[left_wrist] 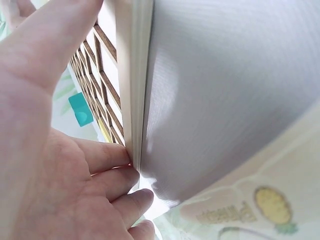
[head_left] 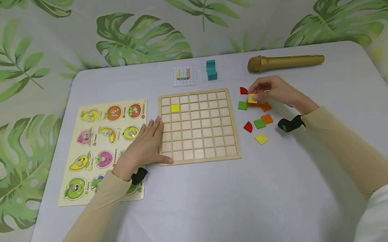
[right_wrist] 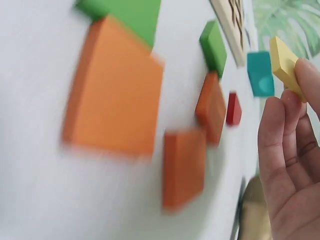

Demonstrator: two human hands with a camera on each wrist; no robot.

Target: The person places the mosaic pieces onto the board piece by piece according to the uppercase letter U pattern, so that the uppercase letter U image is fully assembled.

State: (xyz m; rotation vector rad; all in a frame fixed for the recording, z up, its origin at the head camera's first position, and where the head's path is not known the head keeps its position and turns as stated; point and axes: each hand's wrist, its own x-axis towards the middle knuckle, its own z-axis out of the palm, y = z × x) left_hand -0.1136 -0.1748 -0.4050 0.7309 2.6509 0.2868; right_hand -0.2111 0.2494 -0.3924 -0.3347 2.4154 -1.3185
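My right hand (head_left: pixel 273 89) pinches a yellow square tile (right_wrist: pixel 285 67) between thumb and fingers, raised above the loose tiles at the right. My left hand (head_left: pixel 146 143) rests with spread fingers along the left edge of a wooden grid board (head_left: pixel 196 128), its thumb at the lower left corner. One yellow tile (head_left: pixel 175 108) lies in a cell of the second row. Beside the board's right edge lie orange tiles (head_left: pixel 267 119), green tiles (head_left: pixel 259 123), red quarter-round tiles (head_left: pixel 248 127) and another yellow square (head_left: pixel 261 139).
Under my left forearm is a fruit puzzle board (head_left: pixel 86 150) with pegged pieces. Behind the grid board lie a pattern card (head_left: pixel 184 75) showing a U shape and a teal block (head_left: pixel 211 70). A gold microphone (head_left: pixel 285 61) lies at the back right.
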